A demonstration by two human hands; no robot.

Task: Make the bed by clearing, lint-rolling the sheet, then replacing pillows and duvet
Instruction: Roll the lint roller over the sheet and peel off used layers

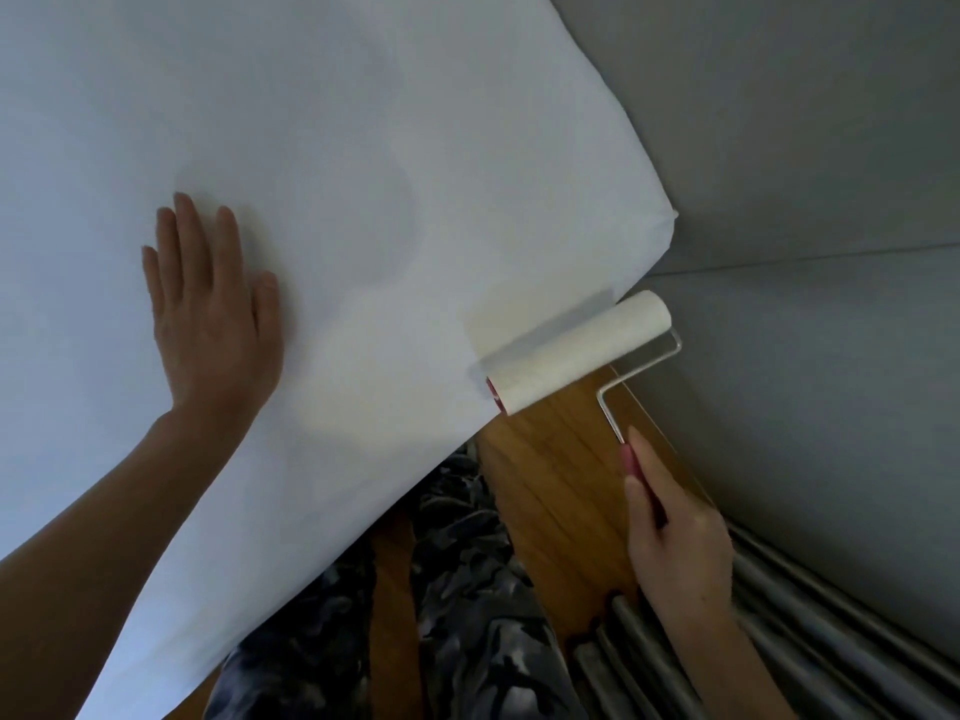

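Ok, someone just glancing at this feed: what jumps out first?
The white fitted sheet fills most of the view, with the left hand pressed flat on it. At the bed's edge near the corner, the right hand grips the red handle of a lint roller, whose white roll partly overhangs the wooden floor.

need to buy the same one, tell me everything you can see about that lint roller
The lint roller has a thick off-white roll with a red cap at its near end, carried on a bent metal wire frame that runs down to a red handle. The right hand grips that handle, forefinger laid along it. The roll lies at the edge of the white sheet near the bed's corner, partly overhanging the wooden floor.
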